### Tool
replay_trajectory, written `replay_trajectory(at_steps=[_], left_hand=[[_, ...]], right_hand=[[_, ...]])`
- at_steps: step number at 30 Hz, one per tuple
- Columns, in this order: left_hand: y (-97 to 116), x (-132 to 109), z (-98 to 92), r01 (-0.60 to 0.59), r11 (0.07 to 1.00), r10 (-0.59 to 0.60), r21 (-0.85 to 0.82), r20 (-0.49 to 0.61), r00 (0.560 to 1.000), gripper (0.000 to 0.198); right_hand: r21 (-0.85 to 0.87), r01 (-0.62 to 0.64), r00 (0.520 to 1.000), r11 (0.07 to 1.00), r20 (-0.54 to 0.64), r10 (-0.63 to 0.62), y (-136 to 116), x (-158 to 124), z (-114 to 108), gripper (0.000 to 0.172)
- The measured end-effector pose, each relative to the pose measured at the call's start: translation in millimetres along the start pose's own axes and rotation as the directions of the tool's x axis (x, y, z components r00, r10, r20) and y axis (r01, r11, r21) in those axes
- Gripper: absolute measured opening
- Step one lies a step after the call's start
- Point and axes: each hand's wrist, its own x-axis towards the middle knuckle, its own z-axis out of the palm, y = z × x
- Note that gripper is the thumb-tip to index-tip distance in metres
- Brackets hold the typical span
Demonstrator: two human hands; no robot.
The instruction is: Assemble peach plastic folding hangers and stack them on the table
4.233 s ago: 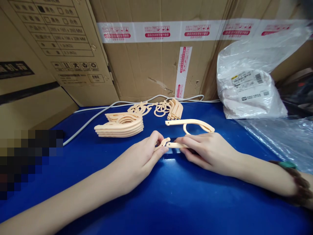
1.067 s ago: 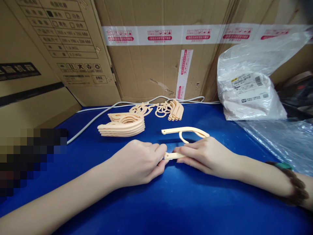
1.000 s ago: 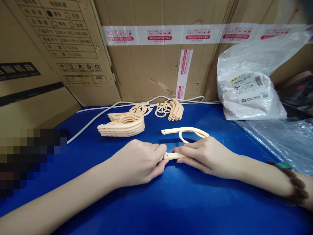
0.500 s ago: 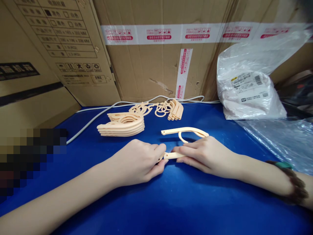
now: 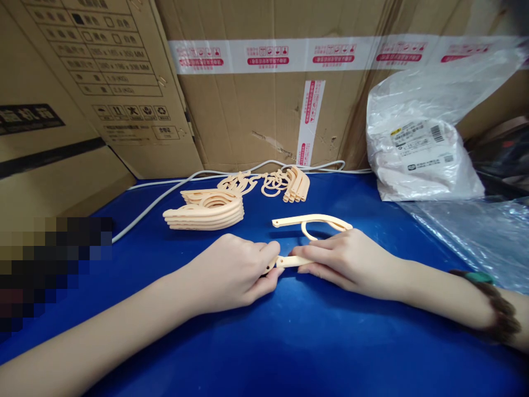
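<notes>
My left hand [image 5: 242, 270] pinches a small beige plastic hanger piece [image 5: 270, 268] with a hole in its end; most of it is hidden by the fingers. Close against it is the holed end of a beige hanger arm [image 5: 289, 262], gripped between the thumb and fingers of my right hand [image 5: 349, 262]. Just beyond my right hand lies another beige hanger part [image 5: 312, 219], long and slightly curved with a ring-like loop under it. Its right end reaches to the knuckles, and I cannot tell whether they touch.
On the blue table [image 5: 289, 347] sits a stack of beige folding hangers [image 5: 204, 215]. Behind it lie loose hook pieces [image 5: 239, 183], [image 5: 270, 187] and a bundle of hanger arms [image 5: 297, 184]. A white cable [image 5: 155, 212], cardboard boxes [image 5: 256, 110] and a labelled plastic bag [image 5: 425, 154] border the back.
Almost nothing differs. My hands hold the same pieces in nearly the same place, and the view has shifted very slightly.
</notes>
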Motion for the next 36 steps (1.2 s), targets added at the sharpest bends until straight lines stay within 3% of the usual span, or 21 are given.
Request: replay_trajectory(at_steps=[10,18,27,36], left_hand=[[0.5,1.3,-1.1,0.029,0.993,-0.027,-0.111,0.02,0.999,0.02],[1.6,1.5,-1.8,0.035,0.997,-0.03,-0.066,0.067,0.997,0.021],[1.7,1.0,-2.6,-0.011,0.997,0.014,-0.076,0.041,0.999,0.019],[8.5,0.3,-3.2,0.092,0.995,-0.093,0.025,0.014,0.996,0.019]], right_hand=[[0.017,-0.012,1.0,1.0,0.011,0.012,0.1,-0.1,-0.8,0.035],[0.066,-0.009,1.0,0.998,0.015,0.008,0.3,0.1,-1.6,0.029],[0.067,0.004,1.0,0.998,0.002,-0.004,-0.3,0.2,-2.1,0.03],[0.004,-0.013,0.998,1.0,-0.06,0.014,-1.0,0.6,-3.1,0.028]])
